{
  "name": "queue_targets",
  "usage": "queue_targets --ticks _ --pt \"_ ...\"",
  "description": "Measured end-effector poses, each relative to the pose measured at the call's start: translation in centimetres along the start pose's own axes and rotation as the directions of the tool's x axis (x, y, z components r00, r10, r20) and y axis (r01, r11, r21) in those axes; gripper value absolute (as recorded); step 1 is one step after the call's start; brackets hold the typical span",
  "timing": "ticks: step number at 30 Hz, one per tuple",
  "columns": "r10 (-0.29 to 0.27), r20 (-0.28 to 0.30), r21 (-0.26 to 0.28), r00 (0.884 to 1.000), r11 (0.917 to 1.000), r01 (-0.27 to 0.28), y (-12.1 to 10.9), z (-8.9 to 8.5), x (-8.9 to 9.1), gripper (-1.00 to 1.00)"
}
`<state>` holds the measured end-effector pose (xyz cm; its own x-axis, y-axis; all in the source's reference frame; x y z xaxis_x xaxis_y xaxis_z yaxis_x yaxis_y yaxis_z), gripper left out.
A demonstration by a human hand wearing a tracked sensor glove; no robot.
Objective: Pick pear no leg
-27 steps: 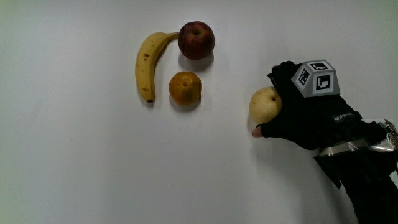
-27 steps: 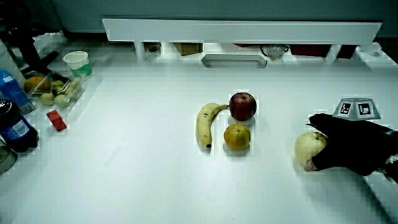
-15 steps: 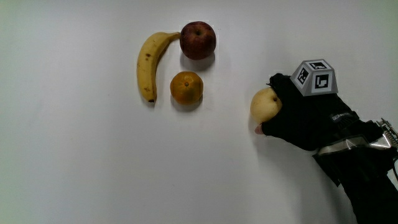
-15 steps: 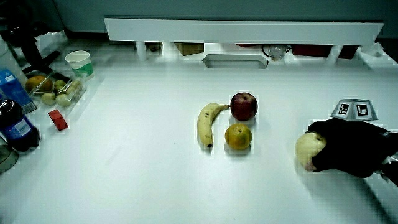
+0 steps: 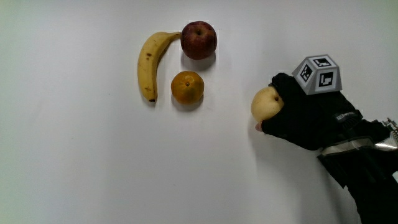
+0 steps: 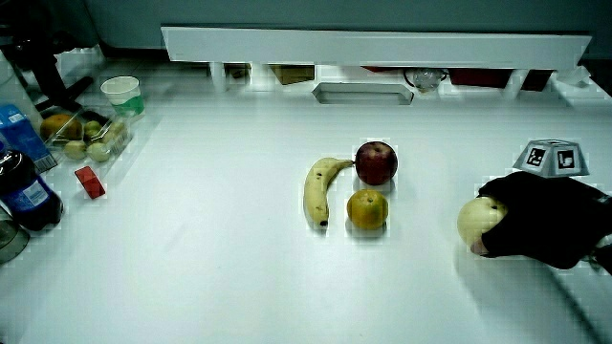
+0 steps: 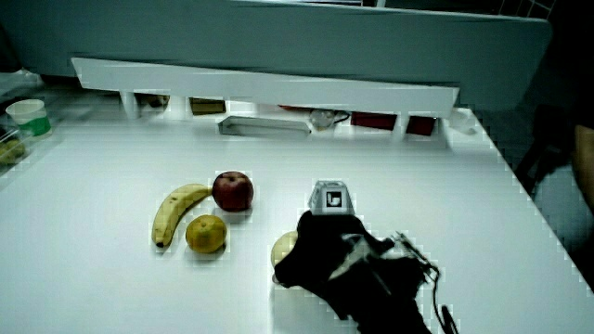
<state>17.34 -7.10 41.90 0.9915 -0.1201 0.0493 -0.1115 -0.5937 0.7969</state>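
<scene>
**Grasp closed on the pear, lift pending**

My hand lies on the table with its fingers curled round the pear, which sits well apart from the other fruit and a little nearer to me than the orange. In the main view the pale, rounded side of the pear shows clear of the glove, turned toward the orange; the rest of it is covered by my palm and fingers. A bare fingertip shows at the pear's base, touching the table or just above it. In a side view the pear appears as a pale ball at the front of the glove; whether it has left the table surface I cannot tell from any view.

To do this step well, I judge that I should keep the grip even on both flanks of the pear, because its skin is smooth and its body tapers, so a pinch applied too near the narrow end could let it squirt out. The lift should go straight up before any sideways travel, so that the fruit does not drag or roll along the table.

The banana, the apple and the orange lie clustered together, clear of my forearm, and need not be disturbed. The patterned cube sits on the back of my glove.
</scene>
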Motion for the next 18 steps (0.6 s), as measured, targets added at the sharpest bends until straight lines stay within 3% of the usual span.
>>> queue_targets --ticks 8,11,18 --pt "0.012 0.004 -0.005 1.000 0.9999 -0.012 0.3 0.0 -0.4 0.00" --pt "0.001 0.018 0.004 1.000 1.0000 -0.001 0.7 -0.2 -0.3 0.16" --pt "0.030 -0.029 0.021 0.999 0.9994 -0.029 0.9 -0.3 0.1 0.53"
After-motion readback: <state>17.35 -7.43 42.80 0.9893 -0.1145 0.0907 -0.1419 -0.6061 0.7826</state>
